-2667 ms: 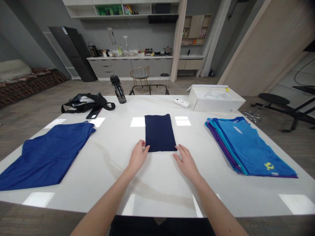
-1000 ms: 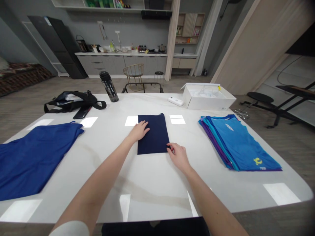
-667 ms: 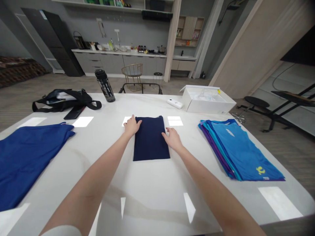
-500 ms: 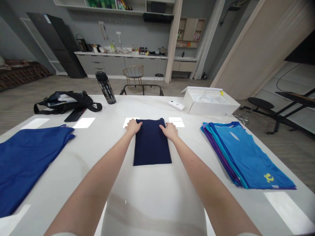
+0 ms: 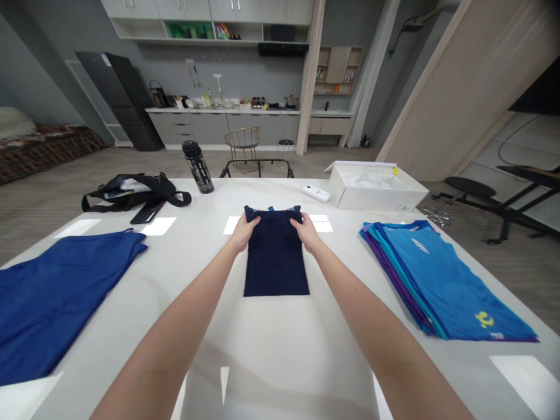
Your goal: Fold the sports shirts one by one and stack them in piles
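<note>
No readable text anywhere – top light-blue shirt [image 5: 446,280] of the right-hand stack has a small yellow emblem near the hem and a white mark near the collar, neither legible; water bottle [image 5: 199,168] carries white lettering, too small to make out; white box [image 5: 378,186] has a tiny dark print on its side – unreadable

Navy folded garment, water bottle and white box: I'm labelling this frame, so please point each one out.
Navy folded garment [image 5: 275,265], head view, middle of cloth.
Water bottle [image 5: 199,169], head view, body.
White box [image 5: 380,198], head view, front wall.
</note>
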`<state>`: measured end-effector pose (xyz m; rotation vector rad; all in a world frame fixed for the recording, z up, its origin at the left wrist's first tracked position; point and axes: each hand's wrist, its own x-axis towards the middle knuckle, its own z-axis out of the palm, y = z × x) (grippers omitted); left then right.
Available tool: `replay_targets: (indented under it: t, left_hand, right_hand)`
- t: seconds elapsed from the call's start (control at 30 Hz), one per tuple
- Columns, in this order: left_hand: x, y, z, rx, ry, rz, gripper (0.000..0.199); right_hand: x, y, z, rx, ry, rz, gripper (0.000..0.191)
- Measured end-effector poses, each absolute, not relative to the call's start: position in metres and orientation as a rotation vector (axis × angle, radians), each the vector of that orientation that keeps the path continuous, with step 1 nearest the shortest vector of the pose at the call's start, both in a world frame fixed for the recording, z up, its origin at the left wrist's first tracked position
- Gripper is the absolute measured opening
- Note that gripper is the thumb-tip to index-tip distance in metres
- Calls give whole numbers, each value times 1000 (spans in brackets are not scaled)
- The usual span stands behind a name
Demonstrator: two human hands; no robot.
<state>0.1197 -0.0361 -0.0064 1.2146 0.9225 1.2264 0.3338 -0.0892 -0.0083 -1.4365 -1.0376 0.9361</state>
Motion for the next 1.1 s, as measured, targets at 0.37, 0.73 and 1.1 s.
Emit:
replay_targets:
  t: [0.37,0.73,1.1]
  left_hand:
    - [113,-142,105,1239,672,1205,50]
    - [179,-264,175,1537,579,1226,38]
    - [328,-372,175,1052,331,665,45]
  right_hand:
    - [342,-209,93,-1076,-1113,849,41]
    - [403,-365,183,-1242,-1348,105,36]
    - [552,-465,193,-1446,-1285,-44,33]
